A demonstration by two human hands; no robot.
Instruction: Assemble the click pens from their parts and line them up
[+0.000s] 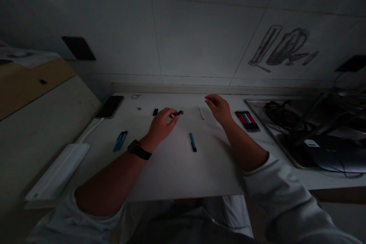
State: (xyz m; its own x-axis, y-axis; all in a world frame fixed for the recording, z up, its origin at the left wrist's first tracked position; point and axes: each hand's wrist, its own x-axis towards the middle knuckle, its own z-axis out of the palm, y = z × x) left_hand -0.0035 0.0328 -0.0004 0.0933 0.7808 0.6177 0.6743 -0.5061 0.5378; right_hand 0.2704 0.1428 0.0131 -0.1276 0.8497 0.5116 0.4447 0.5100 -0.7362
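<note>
Head view, left grip: left hand (164,124), thumb and fingertips pinched on a small black piece with a metallic-looking end (180,113), held above the middle of the surface (168,177).
Head view, right grip: right hand (219,108), raised, fingers curled, thumb and forefinger tips near each other; whether anything sits between them cannot be told.
Handling, black piece: small and dimly lit; judged best pinched lightly, its end exposed, low over the surface in case it slips.
Handling, both hands: bringing the fingertips together squarely should limit tilting.
White slender stick (201,112): lying between the hands, nearer the right; liable to be brushed.
Blue pen-shaped barrel with black end (193,142): lying nearer the person, below the gap between the hands.
Small black oblong part (155,112): just beside the left hand, a knock risk.
Edges: wall ledge behind, metal-rimmed tray (274,143) at right, white power strip (60,169) at left.
Room to move: widest between blue barrel and front edge.
</note>
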